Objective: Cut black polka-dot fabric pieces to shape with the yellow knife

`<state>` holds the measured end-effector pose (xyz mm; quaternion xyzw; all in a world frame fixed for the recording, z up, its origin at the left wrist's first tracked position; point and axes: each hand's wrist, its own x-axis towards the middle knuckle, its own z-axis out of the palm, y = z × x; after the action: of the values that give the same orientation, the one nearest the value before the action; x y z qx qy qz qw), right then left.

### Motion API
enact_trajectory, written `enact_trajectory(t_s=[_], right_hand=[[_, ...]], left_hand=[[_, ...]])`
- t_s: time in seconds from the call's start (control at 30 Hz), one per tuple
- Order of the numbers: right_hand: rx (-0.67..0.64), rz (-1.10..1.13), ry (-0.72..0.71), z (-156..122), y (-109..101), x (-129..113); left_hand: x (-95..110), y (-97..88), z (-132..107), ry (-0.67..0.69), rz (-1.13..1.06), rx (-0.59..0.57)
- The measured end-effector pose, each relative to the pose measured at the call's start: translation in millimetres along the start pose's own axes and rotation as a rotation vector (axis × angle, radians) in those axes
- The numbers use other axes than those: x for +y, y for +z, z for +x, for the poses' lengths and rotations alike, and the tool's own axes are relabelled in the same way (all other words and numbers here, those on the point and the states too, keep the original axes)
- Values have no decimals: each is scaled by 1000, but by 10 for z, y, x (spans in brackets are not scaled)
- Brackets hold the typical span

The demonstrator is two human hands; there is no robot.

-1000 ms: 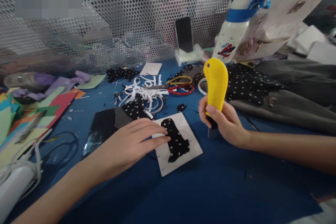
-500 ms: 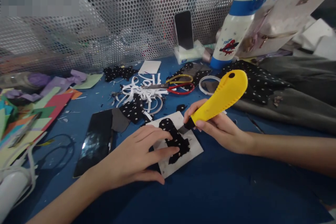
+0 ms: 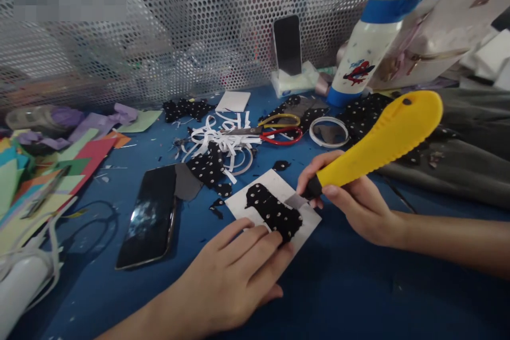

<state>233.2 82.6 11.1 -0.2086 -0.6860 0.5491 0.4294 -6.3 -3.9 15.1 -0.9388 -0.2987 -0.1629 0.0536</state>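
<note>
The right hand (image 3: 358,204) grips a yellow-handled scraper (image 3: 382,141) – its blade at the edge of 1 black dotted fabric piece (image 3: 273,207), which lies on a white card (image 3: 274,179) on the blue bench (image 3: 358,287) – while the left hand (image 3: 235,271), open with fingers slightly bent, rests at the fabric's near end

Looks like a craft spot here, home or workshop I can't tell: a blue worktop (image 3: 366,297) strewn with dotted fabric scraps (image 3: 207,167), white strips (image 3: 217,142), scissors (image 3: 260,131) and coloured paper (image 3: 91,158), a yellow-handled cutter (image 3: 378,141) above, perforated metal screen (image 3: 199,21) behind, water bottle (image 3: 360,56) alongside.
</note>
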Motion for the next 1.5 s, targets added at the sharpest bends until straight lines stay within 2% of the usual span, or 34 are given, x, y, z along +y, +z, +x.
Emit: enact_trajectory(t_s=[0.13,0.3,0.5,0.8,0.97,1.13,1.5], right_hand=[[22,-23,50,-3,-15,11],[0,-95,65,4,-38,20],[-39,-58,148,16,-49,29],[-38,-22,181,17,-63,29],[-66,1,167,23,-73,-2],[-152,7,136,30,-72,-17],[-190,-147,66,21,-90,-4]], left_hand=[[31,26,-48,12,-9,-9],[-31,13,-30,51,19,-45],[-126,-8,38,58,-35,-131],[-139,22,33,72,-46,-155],[-130,45,-13,56,-83,-214],[-108,51,-32,55,-65,-300],[-112,29,-23,69,-58,-296]])
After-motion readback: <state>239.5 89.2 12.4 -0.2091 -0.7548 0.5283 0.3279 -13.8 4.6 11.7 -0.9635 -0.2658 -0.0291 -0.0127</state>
